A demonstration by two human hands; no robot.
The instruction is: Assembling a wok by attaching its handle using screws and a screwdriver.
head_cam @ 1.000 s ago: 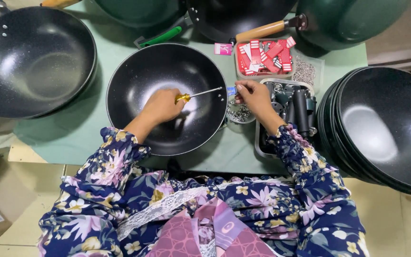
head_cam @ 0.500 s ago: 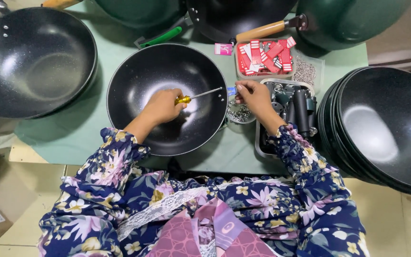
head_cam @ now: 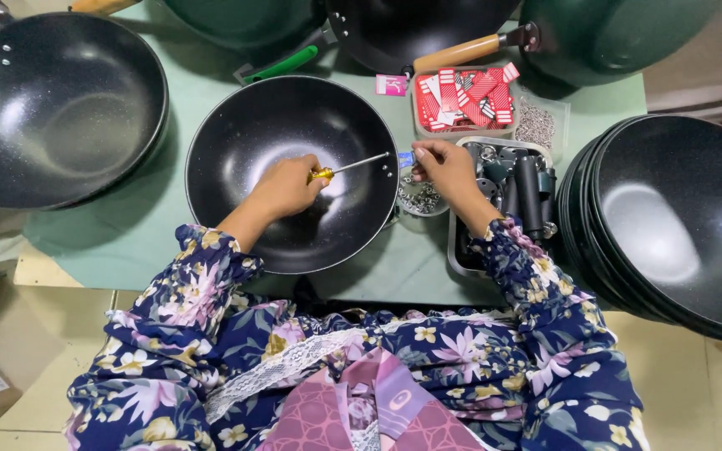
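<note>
Black wok sits before you. Your left hand curls closed around a yellow-handled screwdriver inside it, shaft pointing to three o'clock, where your right hand pinches a small part at the rim.

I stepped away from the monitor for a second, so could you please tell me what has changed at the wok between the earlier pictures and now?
Nothing has visibly changed. The left hand still grips the yellow-handled screwdriver inside the black wok, its shaft pointing at the rim, where the right hand still pinches a small part. The tray of black handles and the stacked woks lie as before.
</note>
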